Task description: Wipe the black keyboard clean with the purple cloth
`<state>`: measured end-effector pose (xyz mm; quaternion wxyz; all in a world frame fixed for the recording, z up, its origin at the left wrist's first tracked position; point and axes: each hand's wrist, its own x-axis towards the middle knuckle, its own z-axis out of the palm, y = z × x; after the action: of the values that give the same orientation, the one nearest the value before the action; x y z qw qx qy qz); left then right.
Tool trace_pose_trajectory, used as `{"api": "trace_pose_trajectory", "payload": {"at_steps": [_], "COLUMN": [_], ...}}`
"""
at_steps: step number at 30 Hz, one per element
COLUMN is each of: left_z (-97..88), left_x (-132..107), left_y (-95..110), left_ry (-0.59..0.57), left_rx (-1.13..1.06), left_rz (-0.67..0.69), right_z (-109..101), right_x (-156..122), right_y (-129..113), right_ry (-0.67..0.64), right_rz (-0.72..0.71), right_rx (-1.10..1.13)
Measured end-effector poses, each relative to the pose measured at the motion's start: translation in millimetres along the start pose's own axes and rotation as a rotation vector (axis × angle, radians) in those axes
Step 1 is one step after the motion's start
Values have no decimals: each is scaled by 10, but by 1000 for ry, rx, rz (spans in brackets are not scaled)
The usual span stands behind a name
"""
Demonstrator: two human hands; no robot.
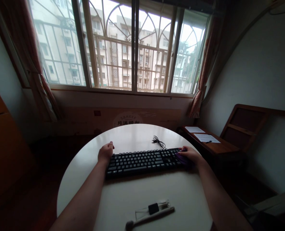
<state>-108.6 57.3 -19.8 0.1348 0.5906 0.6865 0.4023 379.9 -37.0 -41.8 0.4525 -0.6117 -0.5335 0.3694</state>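
A black full-size keyboard lies across the middle of the round white table, seen slightly askew. My left hand is closed at its upper left corner, gripping that end; the fingertips are partly hidden. At the opposite end, my right hand pinches a purple cloth against the number-pad side. The keyboard's cable lies bundled behind it. Nearer to me rest a toothbrush with dark bristles and a small black block with wire loops, which looks like a keycap puller.
The round white table has a curved edge on both sides. To its right stands a wooden chair with papers and a pen on the seat. Beyond the table are a long cardboard box and a barred window.
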Motion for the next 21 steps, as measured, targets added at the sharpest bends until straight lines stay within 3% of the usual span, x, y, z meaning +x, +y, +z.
{"api": "trace_pose_trajectory", "payload": {"at_steps": [8, 14, 21], "left_z": [7, 27, 16], "left_x": [20, 32, 27], "left_y": [-34, -60, -61], "left_ry": [-3, 4, -8], "left_rx": [-1, 3, 6], "left_rz": [1, 4, 12], "right_z": [-67, -120, -185], "right_x": [68, 4, -124], "right_y": [140, 86, -27], "right_ry": [85, 23, -156], "right_rz": [68, 106, 105], "right_rx": [78, 145, 201]}}
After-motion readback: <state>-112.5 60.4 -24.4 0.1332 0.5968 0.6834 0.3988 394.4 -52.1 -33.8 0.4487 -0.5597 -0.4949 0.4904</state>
